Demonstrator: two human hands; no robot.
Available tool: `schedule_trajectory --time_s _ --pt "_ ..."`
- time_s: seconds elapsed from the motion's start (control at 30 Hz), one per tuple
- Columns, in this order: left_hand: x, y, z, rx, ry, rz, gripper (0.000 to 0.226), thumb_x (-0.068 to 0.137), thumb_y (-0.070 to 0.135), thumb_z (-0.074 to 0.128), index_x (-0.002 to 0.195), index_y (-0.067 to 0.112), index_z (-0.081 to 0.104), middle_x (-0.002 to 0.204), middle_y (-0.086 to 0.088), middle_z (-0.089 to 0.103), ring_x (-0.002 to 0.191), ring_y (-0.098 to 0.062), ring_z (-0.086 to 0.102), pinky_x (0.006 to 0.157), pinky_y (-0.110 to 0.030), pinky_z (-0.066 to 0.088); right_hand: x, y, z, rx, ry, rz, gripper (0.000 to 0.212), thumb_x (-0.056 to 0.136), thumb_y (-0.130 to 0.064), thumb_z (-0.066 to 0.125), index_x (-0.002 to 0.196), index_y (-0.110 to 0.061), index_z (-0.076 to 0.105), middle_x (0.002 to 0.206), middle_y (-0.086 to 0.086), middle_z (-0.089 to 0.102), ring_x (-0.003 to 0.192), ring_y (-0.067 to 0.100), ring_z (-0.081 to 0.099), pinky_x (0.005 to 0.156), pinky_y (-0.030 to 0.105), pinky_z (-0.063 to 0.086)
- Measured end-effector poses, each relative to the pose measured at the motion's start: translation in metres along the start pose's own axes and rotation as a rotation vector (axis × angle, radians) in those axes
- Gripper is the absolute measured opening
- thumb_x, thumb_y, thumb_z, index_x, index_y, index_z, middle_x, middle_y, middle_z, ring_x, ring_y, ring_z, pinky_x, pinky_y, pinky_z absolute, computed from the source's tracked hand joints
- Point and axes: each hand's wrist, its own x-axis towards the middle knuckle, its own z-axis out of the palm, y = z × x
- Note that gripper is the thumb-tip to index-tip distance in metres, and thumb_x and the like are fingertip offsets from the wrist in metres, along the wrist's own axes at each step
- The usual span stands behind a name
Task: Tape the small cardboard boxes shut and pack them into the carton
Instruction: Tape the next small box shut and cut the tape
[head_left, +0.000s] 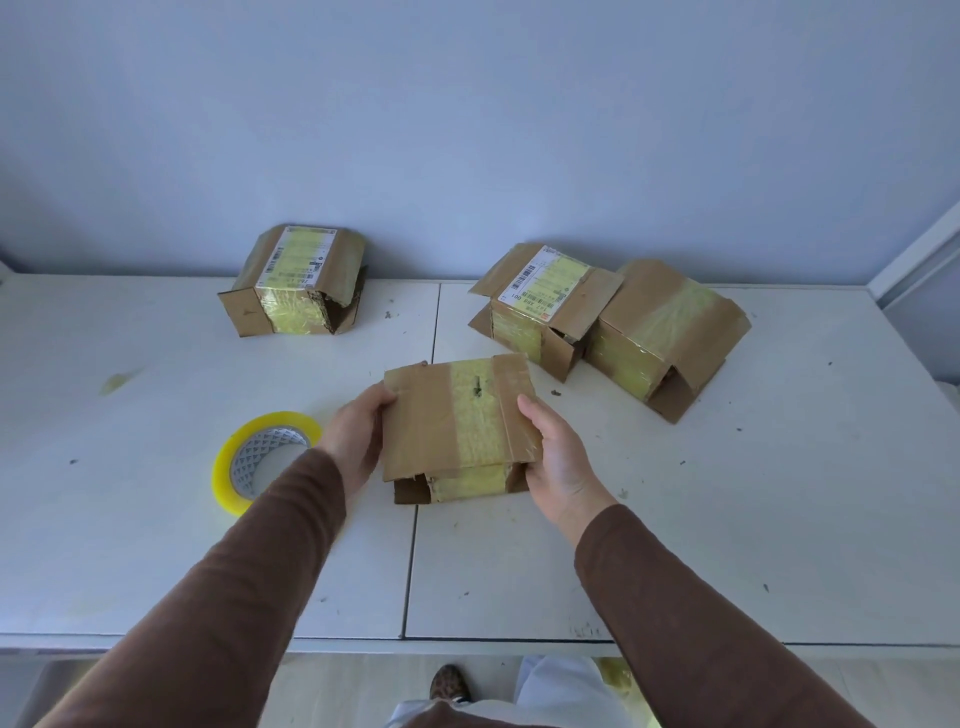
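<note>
Small cardboard box at table centre, gripped at both sides by left hand and right hand. Risk: its loose, unsealed end flaps may spring open if lifted; no carton visible.

left hand fingers hidden behind box, label print illegible

Yellow-taped cardboard box flat between your palms, three taped boxes beyond your grip, tape roll left of it
</note>
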Motion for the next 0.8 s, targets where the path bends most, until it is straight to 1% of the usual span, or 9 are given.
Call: schedule_trajectory --time_s 0.07,0.17,0.27,0.4,0.5,0.57,0.63,0.7,0.8 --pt "0.003 0.008 -0.008 -0.047 -0.074 -0.033 0.034 0.106 0.036 0.037 0.098 0.017 0.063 0.081 0.001 0.066 0.079 -0.014 0.061 0.083 -0.033 0.046 0.0 -0.002 -0.001 0.001 -0.01 -0.001 0.028 0.101 -0.026 0.057 0.122 -0.015 0.072 0.122 0.009 0.073 0.11 0.022 0.069 0.094 0.039 0.054" --pt "0.009 0.01 -0.016 0.133 -0.06 0.061 0.031 0.108 0.029 0.036 0.103 0.023 0.066 0.086 0.014 0.073 0.094 -0.023 0.058 0.091 -0.035 0.047 -0.001 -0.004 -0.002 0.008 -0.027 -0.007 0.028 0.103 -0.025 0.055 0.124 -0.016 0.071 0.115 0.005 0.075 0.105 0.018 0.07 0.089 0.035 0.055" --pt "0.009 0.007 -0.022 0.096 -0.207 0.023 0.045 0.102 0.016 0.033 0.134 0.019 0.064 0.121 -0.006 0.064 0.108 -0.025 0.048 0.099 -0.04 0.039 -0.002 -0.004 -0.003 0.017 -0.025 0.003 0.028 0.102 -0.026 0.056 0.124 -0.016 0.071 0.115 0.005 0.075 0.105 0.02 0.07 0.092 0.038 0.055" --pt "0.015 0.009 -0.031 -0.01 -0.328 -0.01 0.048 0.096 0.016 0.039 0.137 0.02 0.063 0.13 -0.021 0.056 0.118 -0.033 0.04 0.106 -0.053 0.029 -0.003 -0.005 -0.002 0.034 -0.029 0.005 0.029 0.103 -0.026 0.056 0.126 -0.017 0.07 0.117 0.005 0.075 0.107 0.02 0.07 0.095 0.039 0.055" --pt "0.016 0.007 -0.025 0.085 -0.3 0.057 0.049 0.089 0.015 0.06 0.137 0.013 0.059 0.13 -0.019 0.06 0.112 -0.029 0.052 0.1 -0.048 0.037 0.0 -0.003 -0.003 0.026 -0.024 -0.011 0.03 0.103 -0.026 0.055 0.128 -0.017 0.069 0.12 0.006 0.075 0.111 0.022 0.069 0.096 0.039 0.054" --pt "0.011 0.008 -0.011 0.094 -0.218 0.136 0.046 0.085 0.024 0.066 0.128 0.011 0.059 0.108 -0.002 0.067 0.095 -0.02 0.058 0.083 -0.034 0.045 0.002 0.0 -0.003 0.001 -0.019 -0.023 0.031 0.103 -0.028 0.055 0.13 -0.019 0.068 0.124 0.006 0.073 0.118 0.025 0.067 0.098 0.041 0.054" --pt "0.003 0.006 0.006 0.113 -0.101 0.192 0.039 0.091 0.036 0.066 0.123 0.015 0.061 0.097 0.004 0.07 0.085 -0.014 0.06 0.07 -0.026 0.049 0.004 0.003 -0.001 -0.029 -0.004 -0.037 0.032 0.104 -0.029 0.054 0.131 -0.021 0.067 0.126 0.004 0.072 0.122 0.024 0.065 0.102 0.042 0.052" --pt "-0.008 -0.005 0.02 0.124 -0.005 0.158 0.043 0.101 0.054 0.05 0.12 0.02 0.07 0.1 -0.003 0.075 0.088 -0.02 0.068 0.071 -0.032 0.056 0.007 0.008 0.001 -0.067 0.003 -0.054 0.032 0.104 -0.032 0.055 0.132 -0.024 0.066 0.127 0.0 0.072 0.123 0.02 0.064 0.109 0.044 0.048" --pt "-0.019 -0.014 0.024 -0.021 -0.001 0.021 0.079 0.092 0.082 0.028 0.117 0.023 0.075 0.105 -0.011 0.077 0.094 -0.029 0.073 0.08 -0.045 0.06 0.008 0.01 0.007 -0.12 0.036 -0.074 0.044 0.093 -0.043 0.063 0.134 -0.026 0.065 0.13 -0.005 0.07 0.127 0.017 0.062 0.115 0.047 0.043"
